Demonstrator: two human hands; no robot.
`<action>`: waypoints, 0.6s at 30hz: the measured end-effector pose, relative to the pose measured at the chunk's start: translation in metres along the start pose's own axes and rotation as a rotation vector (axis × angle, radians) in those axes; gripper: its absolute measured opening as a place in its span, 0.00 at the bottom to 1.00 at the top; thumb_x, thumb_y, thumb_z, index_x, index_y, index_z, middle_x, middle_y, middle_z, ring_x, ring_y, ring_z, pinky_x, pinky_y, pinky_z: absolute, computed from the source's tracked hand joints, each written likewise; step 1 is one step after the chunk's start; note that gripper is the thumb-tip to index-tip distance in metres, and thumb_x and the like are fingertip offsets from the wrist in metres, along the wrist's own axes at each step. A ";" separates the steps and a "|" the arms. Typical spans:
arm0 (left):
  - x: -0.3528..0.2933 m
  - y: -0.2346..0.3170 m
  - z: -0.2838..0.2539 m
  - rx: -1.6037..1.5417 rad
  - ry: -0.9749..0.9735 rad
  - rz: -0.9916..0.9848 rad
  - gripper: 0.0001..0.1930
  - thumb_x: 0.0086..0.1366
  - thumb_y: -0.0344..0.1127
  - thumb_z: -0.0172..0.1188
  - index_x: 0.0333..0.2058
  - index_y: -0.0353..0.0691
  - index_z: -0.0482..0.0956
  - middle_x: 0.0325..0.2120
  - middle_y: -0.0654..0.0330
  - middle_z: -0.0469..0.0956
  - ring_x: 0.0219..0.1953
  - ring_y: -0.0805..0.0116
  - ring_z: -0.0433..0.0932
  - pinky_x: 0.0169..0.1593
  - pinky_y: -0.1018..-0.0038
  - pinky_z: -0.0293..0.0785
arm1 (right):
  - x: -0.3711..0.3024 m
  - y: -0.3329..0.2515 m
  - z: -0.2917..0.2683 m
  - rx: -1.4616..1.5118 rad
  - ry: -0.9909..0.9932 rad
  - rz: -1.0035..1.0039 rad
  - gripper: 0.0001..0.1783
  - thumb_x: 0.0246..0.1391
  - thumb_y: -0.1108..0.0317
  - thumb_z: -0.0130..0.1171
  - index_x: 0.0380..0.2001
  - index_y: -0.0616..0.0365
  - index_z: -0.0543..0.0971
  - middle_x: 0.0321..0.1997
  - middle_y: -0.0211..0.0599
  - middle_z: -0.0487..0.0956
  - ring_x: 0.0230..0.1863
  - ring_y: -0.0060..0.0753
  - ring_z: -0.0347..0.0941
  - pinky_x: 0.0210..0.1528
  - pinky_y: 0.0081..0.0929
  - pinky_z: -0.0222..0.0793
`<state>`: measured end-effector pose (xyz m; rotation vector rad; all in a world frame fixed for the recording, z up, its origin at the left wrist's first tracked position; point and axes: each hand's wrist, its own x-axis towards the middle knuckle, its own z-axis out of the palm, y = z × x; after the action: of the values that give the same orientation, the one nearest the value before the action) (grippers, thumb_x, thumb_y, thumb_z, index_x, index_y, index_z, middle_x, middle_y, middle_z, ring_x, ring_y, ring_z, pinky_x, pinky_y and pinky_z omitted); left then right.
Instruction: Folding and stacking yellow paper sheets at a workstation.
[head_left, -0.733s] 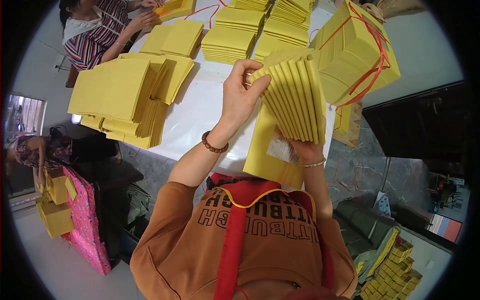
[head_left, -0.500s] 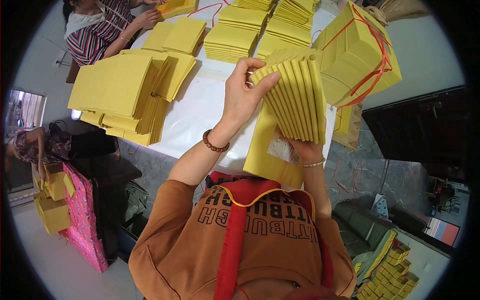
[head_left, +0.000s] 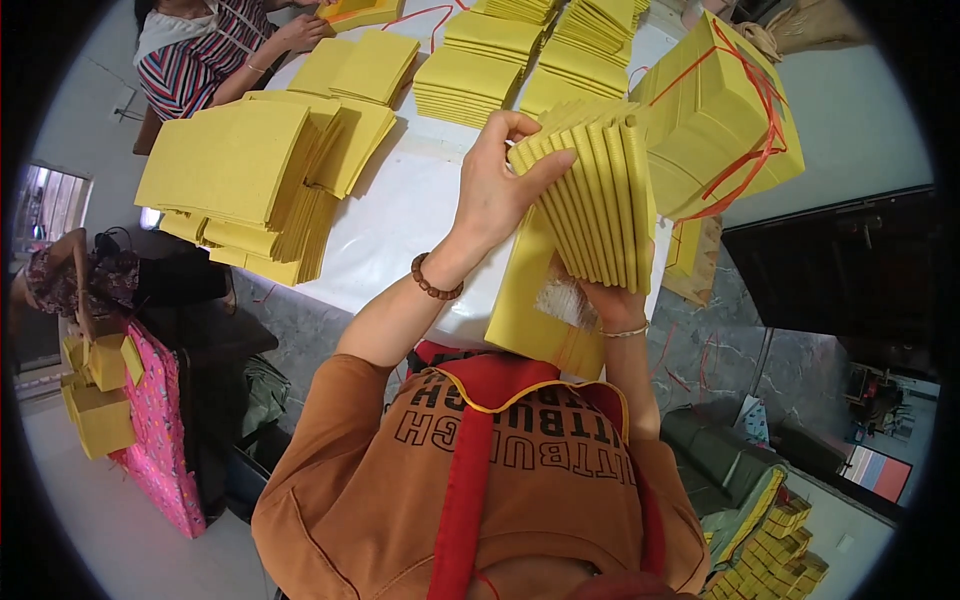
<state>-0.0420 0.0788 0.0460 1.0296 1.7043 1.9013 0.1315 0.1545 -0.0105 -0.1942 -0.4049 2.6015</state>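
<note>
White table (head_left: 400,190) is bearing a red-tied yellow bundle (head_left: 700,130); left of that bundle, the left hand (head_left: 497,190) is pinching a fanned folded stack (head_left: 592,200), right hand (head_left: 612,304) supporting below — fingers partly hidden. Risk — a loosening pinch could be letting folds slip.

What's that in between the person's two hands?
In the head view, a fanned bundle of folded yellow sheets lies between the left hand, which grips its upper left corner, and the right hand, at its lower end.
</note>
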 end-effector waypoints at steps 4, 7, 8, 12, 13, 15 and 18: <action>0.001 0.007 -0.003 0.097 -0.055 -0.053 0.26 0.53 0.51 0.63 0.38 0.33 0.68 0.31 0.55 0.72 0.36 0.66 0.70 0.40 0.71 0.68 | 0.002 -0.005 -0.008 -0.008 -0.006 0.024 0.29 0.58 0.50 0.39 0.56 0.58 0.65 0.58 0.42 0.68 0.55 0.41 0.67 0.57 0.43 0.64; -0.001 0.005 0.000 0.125 -0.081 -0.098 0.31 0.53 0.55 0.61 0.41 0.32 0.66 0.36 0.52 0.71 0.40 0.63 0.71 0.43 0.69 0.68 | -0.001 -0.002 -0.005 -0.078 0.147 -0.039 0.28 0.58 0.52 0.38 0.56 0.58 0.65 0.57 0.41 0.68 0.54 0.39 0.68 0.54 0.41 0.66; -0.001 0.006 -0.001 0.125 -0.082 -0.096 0.31 0.53 0.55 0.61 0.41 0.32 0.66 0.36 0.52 0.71 0.40 0.63 0.71 0.43 0.69 0.68 | -0.003 -0.001 -0.002 -0.119 0.269 -0.098 0.28 0.59 0.52 0.38 0.56 0.59 0.65 0.56 0.41 0.69 0.53 0.39 0.69 0.53 0.40 0.67; -0.004 0.007 -0.001 0.181 -0.112 -0.124 0.32 0.53 0.56 0.61 0.43 0.32 0.65 0.39 0.50 0.70 0.43 0.60 0.70 0.46 0.69 0.67 | -0.005 0.000 0.006 -0.202 0.310 -0.155 0.27 0.59 0.53 0.37 0.56 0.58 0.64 0.56 0.41 0.69 0.52 0.38 0.69 0.52 0.39 0.68; -0.003 0.006 -0.002 0.160 -0.108 -0.113 0.32 0.53 0.56 0.61 0.43 0.32 0.65 0.39 0.50 0.70 0.43 0.60 0.70 0.47 0.68 0.66 | -0.004 -0.001 0.004 -0.187 0.293 -0.134 0.27 0.59 0.53 0.37 0.56 0.58 0.64 0.56 0.40 0.69 0.53 0.37 0.69 0.53 0.39 0.67; -0.004 0.003 -0.003 0.145 -0.107 -0.116 0.32 0.54 0.56 0.61 0.43 0.32 0.65 0.39 0.50 0.70 0.44 0.59 0.70 0.48 0.68 0.66 | -0.001 -0.001 0.002 -0.173 0.276 -0.107 0.27 0.59 0.53 0.37 0.56 0.58 0.64 0.56 0.40 0.69 0.53 0.37 0.69 0.54 0.38 0.66; -0.004 0.007 -0.004 0.118 -0.123 -0.120 0.32 0.55 0.55 0.60 0.45 0.32 0.64 0.40 0.49 0.69 0.45 0.59 0.70 0.48 0.69 0.65 | -0.002 -0.002 0.003 -0.153 0.297 -0.095 0.27 0.59 0.53 0.36 0.56 0.58 0.64 0.56 0.40 0.69 0.53 0.36 0.69 0.54 0.37 0.66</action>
<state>-0.0407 0.0720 0.0517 1.0393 1.7825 1.6466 0.1332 0.1547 -0.0067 -0.5906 -0.4920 2.3990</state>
